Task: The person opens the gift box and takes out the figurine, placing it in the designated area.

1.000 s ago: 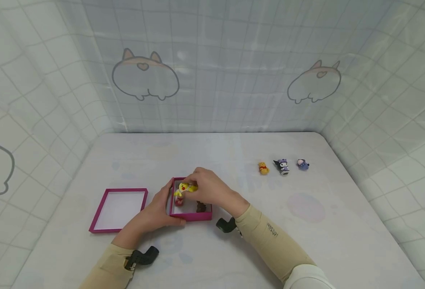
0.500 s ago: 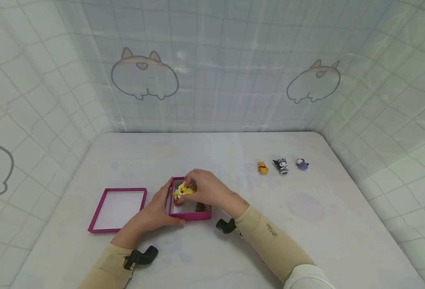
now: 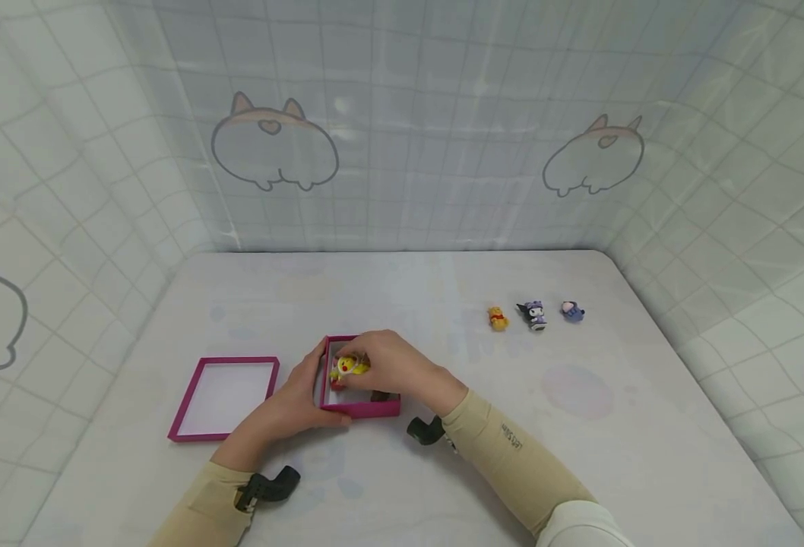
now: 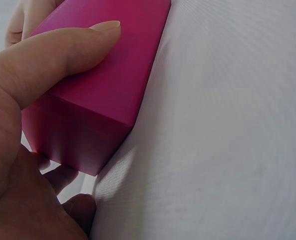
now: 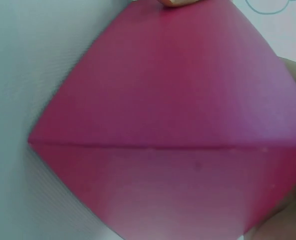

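A magenta box [image 3: 375, 410] with a white inside stands in the middle of the table in the head view. My left hand [image 3: 291, 409] grips its left corner, thumb [image 4: 88, 47] on the front wall and fingers along the side. My right hand [image 3: 398, 366] reaches in over the far right part and pinches a small yellow figurine [image 3: 347, 365] with red cheeks and a white bib. Below that figurine shows a bit of a red figure [image 3: 337, 385]. A dark brown figure [image 3: 378, 396] is partly hidden under my right hand. Magenta walls [image 5: 152, 90] fill the right wrist view.
The box's lid [image 3: 185, 403], magenta-rimmed and white inside, lies upturned at the left. Back right on the table stand a yellow bear figurine [image 3: 498, 319] in red, a black-and-white figurine [image 3: 533, 314] with purple, and a blue figurine [image 3: 572, 311].
My right hand has moved down into the box with the yellow figurine, which now covers more of the red figure. More of the brown figure is hidden. My left hand stays put.
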Action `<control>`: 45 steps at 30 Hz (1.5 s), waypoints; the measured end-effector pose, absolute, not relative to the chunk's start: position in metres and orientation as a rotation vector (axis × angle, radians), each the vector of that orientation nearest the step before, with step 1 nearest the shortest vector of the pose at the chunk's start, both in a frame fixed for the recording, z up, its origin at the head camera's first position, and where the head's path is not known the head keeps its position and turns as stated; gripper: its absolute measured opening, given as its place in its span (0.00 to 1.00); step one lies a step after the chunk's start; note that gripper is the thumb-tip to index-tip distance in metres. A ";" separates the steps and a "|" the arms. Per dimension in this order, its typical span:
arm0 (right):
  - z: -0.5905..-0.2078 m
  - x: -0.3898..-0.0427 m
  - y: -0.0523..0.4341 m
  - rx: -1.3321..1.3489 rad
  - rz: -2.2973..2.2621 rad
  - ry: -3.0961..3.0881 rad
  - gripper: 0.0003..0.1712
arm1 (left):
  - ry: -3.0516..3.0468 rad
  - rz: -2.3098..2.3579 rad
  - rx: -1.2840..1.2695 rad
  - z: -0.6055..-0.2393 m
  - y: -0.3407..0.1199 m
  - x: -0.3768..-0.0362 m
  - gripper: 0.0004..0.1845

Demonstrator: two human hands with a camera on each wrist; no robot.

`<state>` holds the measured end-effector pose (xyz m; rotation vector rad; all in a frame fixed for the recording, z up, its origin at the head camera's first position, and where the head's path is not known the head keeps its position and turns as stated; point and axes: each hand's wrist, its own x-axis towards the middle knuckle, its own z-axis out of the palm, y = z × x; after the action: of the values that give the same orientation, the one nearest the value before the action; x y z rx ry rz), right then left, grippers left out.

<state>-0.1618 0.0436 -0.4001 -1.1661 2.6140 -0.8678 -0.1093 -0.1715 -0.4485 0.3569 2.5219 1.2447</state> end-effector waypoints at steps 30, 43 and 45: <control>-0.389 -0.162 0.054 -1.026 -1.003 2.731 0.25 | 2.532 1.205 0.332 -0.450 -0.171 -0.111 0.74; -0.387 -0.168 0.061 -0.900 -1.145 2.561 0.33 | 2.528 1.202 0.337 -0.450 -0.171 -0.111 0.75; -0.386 -0.169 0.063 -0.852 -1.195 2.518 0.34 | 2.523 1.204 0.335 -0.450 -0.171 -0.111 0.75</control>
<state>-0.1689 0.0628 -0.3860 -0.8517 2.5184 -1.1954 -0.1115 -0.1709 -0.4496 0.3353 2.5229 1.2035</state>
